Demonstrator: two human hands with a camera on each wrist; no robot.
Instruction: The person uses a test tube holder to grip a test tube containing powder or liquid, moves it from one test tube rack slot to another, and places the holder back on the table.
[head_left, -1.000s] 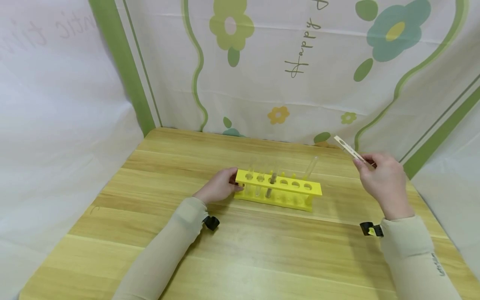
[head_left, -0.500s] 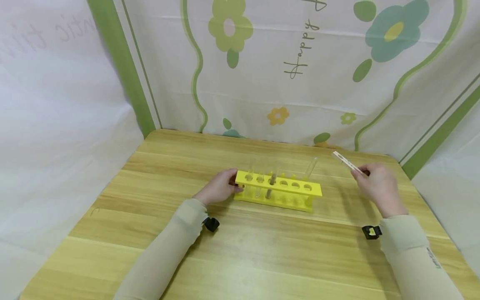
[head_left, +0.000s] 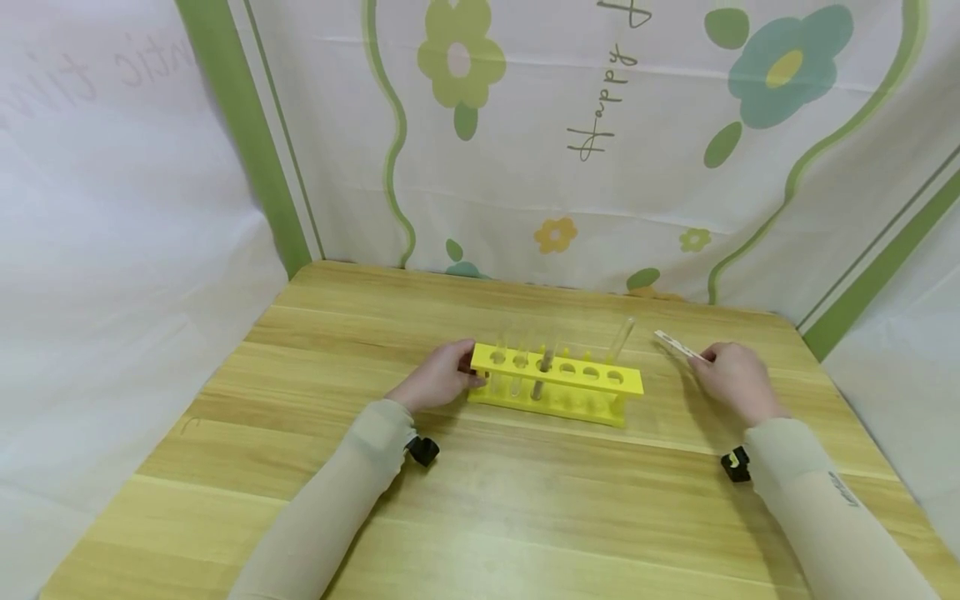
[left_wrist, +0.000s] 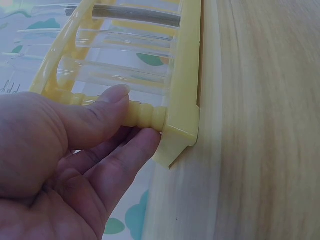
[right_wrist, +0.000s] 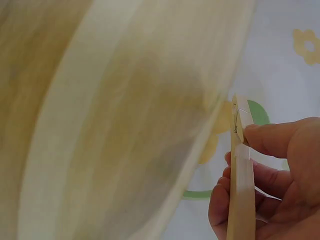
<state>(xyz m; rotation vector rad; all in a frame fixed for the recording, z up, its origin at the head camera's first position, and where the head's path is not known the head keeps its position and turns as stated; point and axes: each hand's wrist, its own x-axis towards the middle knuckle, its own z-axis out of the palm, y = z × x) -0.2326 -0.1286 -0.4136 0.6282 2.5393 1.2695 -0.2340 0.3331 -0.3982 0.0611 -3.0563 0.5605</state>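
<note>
A yellow test tube rack point(head_left: 556, 372) stands on the wooden table. My left hand point(head_left: 435, 377) grips its left end post point(left_wrist: 145, 115) between thumb and fingers. Clear test tubes point(left_wrist: 120, 75) occupy the two leftmost holes, and the third hole has a tube with dark contents point(head_left: 537, 388). Another clear tube point(head_left: 621, 338) leans upright at the rack's rear right. To the right, my right hand point(head_left: 735, 382) pinches a wooden test tube holder point(right_wrist: 243, 175) low over the table; its metal spring point(right_wrist: 237, 119) shows in the right wrist view. The holder's far end points left toward the rack.
The wooden table point(head_left: 480, 508) runs back to a white curtain point(head_left: 517, 167) printed with flowers and green stripes. White curtain also hangs at both sides. Yellow pegs point(head_left: 588, 356) line the rack's rear.
My right hand has come down toward the table and slightly left with the test tube holder, which now lies flatter. The left hand and the rack have stayed in place.
</note>
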